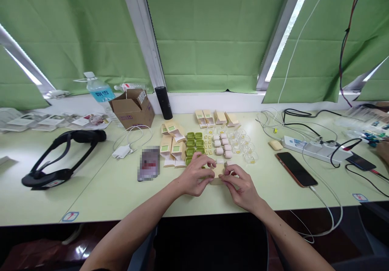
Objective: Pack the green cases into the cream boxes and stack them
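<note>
Near the front edge of the table, my left hand (197, 176) and my right hand (242, 186) meet at a small cream cardboard box (216, 179). The fingers of each hand are pinched on the box, one hand at either side. Just beyond lie two columns of small green trays (190, 143), tiny yellow pieces (207, 146), pale pink blocks (225, 141) and clear plastic cups (243, 138). More cream boxes (173, 146) with a window stand to the left of the trays, and several others (220, 117) are at the back. The fingers partly cover the held box.
On the left are a black headset (65, 173), a brown carton (133, 113), a water bottle (99, 88), a black cylinder (163, 102) and a white charger (121, 151). A phone (296, 169), power strip (316, 148) and cables occupy the right. Another person's hand shows at the right edge.
</note>
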Action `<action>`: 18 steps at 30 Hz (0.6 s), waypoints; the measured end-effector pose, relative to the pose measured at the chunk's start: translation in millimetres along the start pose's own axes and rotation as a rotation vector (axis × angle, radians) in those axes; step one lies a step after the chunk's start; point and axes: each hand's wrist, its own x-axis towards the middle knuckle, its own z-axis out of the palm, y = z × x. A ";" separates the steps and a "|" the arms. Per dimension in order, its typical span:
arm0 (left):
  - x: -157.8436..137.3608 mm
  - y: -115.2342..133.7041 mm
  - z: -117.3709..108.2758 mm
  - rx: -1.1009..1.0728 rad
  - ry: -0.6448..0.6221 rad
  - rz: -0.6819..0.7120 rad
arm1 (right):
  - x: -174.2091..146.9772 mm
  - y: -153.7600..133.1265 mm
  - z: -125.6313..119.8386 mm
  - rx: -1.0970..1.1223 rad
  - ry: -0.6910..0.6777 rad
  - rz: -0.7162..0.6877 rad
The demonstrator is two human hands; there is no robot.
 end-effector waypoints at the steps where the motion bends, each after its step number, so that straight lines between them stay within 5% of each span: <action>1: -0.1 -0.1 0.1 -0.007 0.005 -0.004 | -1.6 0.3 -0.5 -0.012 -0.008 0.006; 8: 1.4 -2.0 -0.6 -0.025 0.079 -0.115 | 0.7 2.3 -6.3 -0.094 -0.058 0.175; 18: 3.9 1.7 -0.7 -0.223 -0.029 -0.307 | 18.9 -0.1 -5.1 0.033 -0.223 0.401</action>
